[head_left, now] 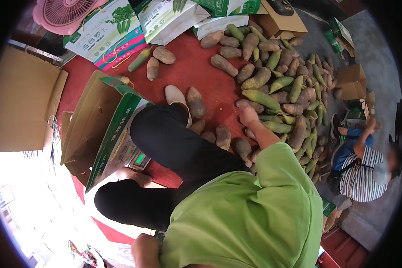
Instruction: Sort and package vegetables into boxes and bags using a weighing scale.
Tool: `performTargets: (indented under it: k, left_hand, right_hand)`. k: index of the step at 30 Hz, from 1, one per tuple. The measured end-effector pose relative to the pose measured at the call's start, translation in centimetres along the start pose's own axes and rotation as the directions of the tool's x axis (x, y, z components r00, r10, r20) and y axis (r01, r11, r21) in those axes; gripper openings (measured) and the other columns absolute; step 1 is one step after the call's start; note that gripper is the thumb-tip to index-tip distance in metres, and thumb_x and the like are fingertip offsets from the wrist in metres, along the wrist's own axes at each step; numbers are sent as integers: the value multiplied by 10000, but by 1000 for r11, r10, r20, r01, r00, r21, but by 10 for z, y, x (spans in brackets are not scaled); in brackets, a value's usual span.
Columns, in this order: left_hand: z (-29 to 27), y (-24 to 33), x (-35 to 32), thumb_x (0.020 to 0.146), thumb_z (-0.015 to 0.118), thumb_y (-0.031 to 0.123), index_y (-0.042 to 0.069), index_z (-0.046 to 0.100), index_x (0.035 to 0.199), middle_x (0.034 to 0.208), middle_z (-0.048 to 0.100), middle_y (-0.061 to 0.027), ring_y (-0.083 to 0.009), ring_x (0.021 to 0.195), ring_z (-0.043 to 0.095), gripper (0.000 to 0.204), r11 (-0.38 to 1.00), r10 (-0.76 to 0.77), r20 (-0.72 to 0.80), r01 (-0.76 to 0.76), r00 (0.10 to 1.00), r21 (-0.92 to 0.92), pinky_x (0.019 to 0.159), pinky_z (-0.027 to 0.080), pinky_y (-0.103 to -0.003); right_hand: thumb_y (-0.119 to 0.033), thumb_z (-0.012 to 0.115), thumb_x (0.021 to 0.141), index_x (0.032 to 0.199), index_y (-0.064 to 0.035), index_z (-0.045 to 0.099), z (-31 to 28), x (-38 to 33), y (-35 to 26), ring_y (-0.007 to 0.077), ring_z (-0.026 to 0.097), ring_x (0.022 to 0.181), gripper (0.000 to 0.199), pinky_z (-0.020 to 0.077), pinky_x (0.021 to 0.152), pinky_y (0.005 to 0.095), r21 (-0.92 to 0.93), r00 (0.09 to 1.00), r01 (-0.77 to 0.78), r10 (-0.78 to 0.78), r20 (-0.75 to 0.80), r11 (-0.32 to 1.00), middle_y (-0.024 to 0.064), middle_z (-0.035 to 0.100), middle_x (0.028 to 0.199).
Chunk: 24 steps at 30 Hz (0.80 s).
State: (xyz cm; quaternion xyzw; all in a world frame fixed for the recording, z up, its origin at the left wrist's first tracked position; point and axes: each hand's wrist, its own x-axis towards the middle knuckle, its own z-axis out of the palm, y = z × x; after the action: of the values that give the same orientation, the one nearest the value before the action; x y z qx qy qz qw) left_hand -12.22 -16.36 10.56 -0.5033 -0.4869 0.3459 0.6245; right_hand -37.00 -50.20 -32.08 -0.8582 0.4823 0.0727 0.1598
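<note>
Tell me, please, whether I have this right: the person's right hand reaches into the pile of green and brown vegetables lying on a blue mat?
Not quite: the mat is red, not blue. The head view shows the right hand reaching into the pile of green and brown vegetables lying on it.

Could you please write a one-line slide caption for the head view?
Right hand reaching into a heap of long green-and-brown vegetables on red matting, beside an open green-and-white cardboard box.

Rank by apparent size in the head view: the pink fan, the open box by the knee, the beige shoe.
1. Open box, largest.
2. Pink fan, partly cut off by the frame, so unsure.
3. Beige shoe, smallest.
</note>
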Motion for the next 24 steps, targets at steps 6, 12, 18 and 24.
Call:
performTargets:
  k: [6,12,18,24]
  left_hand:
    - [5,-3,-4,853,577,89,23,654,952,952,623,-53,-199,898,598,142,939,-303,297,231,906,254,694,513,-308]
    - [12,-6,-1,847,593,86,40,663,962,936,625,-32,-176,894,593,143,793,-550,533,203,643,574,684,513,-284]
    - [32,-20,4,841,609,83,58,671,972,921,628,-12,-152,890,589,148,590,-759,601,-125,251,797,674,512,-260]
    - [37,-39,21,820,555,6,43,636,869,871,608,-10,-104,832,601,101,508,-861,490,-152,-138,848,569,498,-249]
  right_hand:
    - [-219,661,782,1166,-122,550,-85,38,-26,323,501,1161,411,461,928,451,-201,990,-133,140,19,970,103,536,1212]
    - [-197,649,799,1337,-184,400,-84,73,-1,254,419,1270,593,409,993,474,-359,954,-149,230,194,921,43,454,1325]
    - [-281,610,848,1295,-238,489,-72,72,22,288,428,1254,466,421,967,482,-485,975,-92,178,133,870,70,467,1310]
    - [-307,764,726,1332,-143,373,-38,74,17,299,466,1234,740,442,972,452,-507,958,-60,191,212,860,97,487,1310]
